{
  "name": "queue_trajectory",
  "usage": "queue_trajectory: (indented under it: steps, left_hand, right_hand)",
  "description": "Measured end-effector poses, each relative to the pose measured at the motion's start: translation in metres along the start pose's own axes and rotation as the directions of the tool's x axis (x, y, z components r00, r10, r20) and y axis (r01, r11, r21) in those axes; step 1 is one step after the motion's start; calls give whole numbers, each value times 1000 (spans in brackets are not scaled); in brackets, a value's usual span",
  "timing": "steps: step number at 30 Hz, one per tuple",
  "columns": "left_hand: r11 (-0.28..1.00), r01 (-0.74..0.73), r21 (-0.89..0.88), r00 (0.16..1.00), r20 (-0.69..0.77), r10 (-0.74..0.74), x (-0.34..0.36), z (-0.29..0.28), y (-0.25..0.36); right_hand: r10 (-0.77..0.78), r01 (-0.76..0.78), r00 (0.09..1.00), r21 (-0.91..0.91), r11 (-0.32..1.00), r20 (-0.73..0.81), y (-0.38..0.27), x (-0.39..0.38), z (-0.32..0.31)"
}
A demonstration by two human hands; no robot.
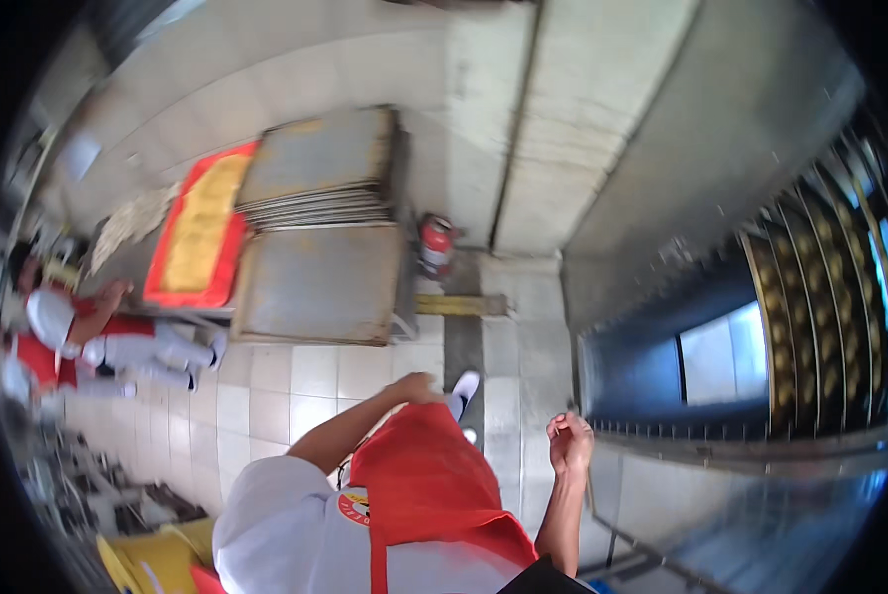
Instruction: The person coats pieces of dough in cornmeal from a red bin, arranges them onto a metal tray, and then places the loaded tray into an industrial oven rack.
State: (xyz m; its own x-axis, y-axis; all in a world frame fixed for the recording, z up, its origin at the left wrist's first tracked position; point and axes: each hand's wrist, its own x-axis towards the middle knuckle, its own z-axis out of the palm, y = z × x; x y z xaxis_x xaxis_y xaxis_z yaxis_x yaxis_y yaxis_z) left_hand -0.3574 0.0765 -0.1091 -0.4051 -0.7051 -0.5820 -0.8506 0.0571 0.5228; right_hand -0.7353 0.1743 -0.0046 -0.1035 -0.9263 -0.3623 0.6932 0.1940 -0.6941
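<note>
My left hand (pixel 414 387) is in front of the red apron (pixel 429 470) that I wear; it is smeared and its fingers do not show clearly. At the right, my right hand (pixel 570 443) is raised with its fingers curled in. Whatever it may hold is too small to make out. It is beside the lower near corner of a tall metal cabinet opening (pixel 652 346). Inside that cabinet, several racked trays (pixel 825 307) carry rows of small round pale-brown pieces.
Metal baking trays (pixel 315 282) are stacked on a table at the back left. A red tub (pixel 157 282) of yellow stuff stands beside them. Behind is a fire extinguisher (pixel 435 247) near a yellow bar (pixel 454 304). Other people (pixel 98 332) in red and white work at far left.
</note>
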Motion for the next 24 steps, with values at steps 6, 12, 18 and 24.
queue_trajectory:
  steps: [6,12,18,24]
  left_hand:
    - [831,298,-469,844,-278,-459,-197,-77,-94]
    - [598,3,-802,796,-361,-487,-278,-44,-167]
    - [565,-33,-825,772,-380,-510,-365,-29,-298]
    - [575,3,-818,724,-395,-566,-430,-73,-396]
  right_hand:
    - [166,-107,968,-289,951,186,7,14,128]
    - [308,-195,930,-441,876,201,114,10,224]
    - [519,-312,825,-585,749,224,292,-20,324]
    - [645,-343,722,-680,648,251,389,-68,437]
